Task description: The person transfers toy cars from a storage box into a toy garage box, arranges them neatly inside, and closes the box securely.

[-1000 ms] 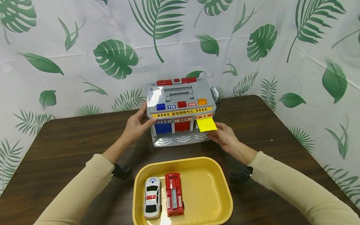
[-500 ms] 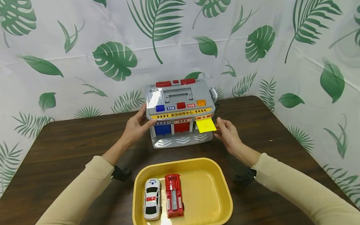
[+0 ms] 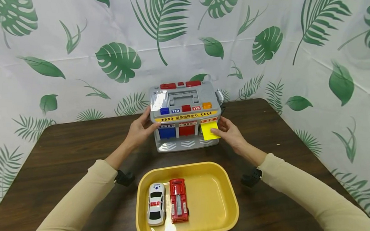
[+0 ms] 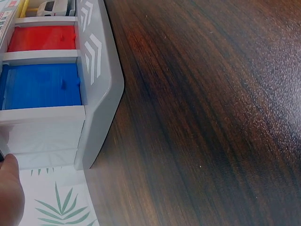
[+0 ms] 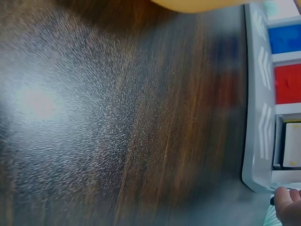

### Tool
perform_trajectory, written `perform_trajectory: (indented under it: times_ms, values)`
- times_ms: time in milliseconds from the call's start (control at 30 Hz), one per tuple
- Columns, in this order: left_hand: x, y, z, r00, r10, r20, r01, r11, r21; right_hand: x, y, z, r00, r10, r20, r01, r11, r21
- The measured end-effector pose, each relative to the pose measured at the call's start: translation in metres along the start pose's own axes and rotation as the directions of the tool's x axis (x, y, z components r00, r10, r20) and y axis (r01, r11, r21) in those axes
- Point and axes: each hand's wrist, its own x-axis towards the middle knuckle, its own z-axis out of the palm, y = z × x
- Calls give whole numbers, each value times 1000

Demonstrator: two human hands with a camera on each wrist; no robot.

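Observation:
In the head view a grey toy garage (image 3: 185, 115) stands at the back of the table, with a blue door (image 3: 167, 131) and a red door (image 3: 186, 130) down. Its yellow door (image 3: 209, 133) is swung out, tilted downward. My left hand (image 3: 140, 130) grips the garage's left side, thumb toward the front. With the thumb, my right hand (image 3: 232, 134) presses the yellow door's outer face; its other fingers sit by the garage's right wall. A white toy vehicle (image 5: 293, 145) is inside the right bay in the right wrist view.
Closer to me is a yellow tray (image 3: 213, 213). In it lie a white police car (image 3: 156, 204) and a red fire truck (image 3: 179, 200), side by side. The leaf-print cloth (image 3: 176, 36) hangs behind the dark wooden table (image 3: 78, 142).
My right hand draws back from the garage, then returns with its thumb on the yellow door. The door tilts further down. The left hand keeps its hold.

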Motion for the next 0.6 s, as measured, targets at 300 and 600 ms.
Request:
perform_trajectory:
  times_ms: [300, 600]
  values:
    - [9, -30, 0, 999, 51, -13, -52, 997, -59, 7, 7, 6, 999, 14, -51, -15, 1000, -11]
    - [3, -6, -1, 1000, 13, -1, -13, 999, -39, 9, 9, 11, 996, 30, -78, -32, 999, -21]
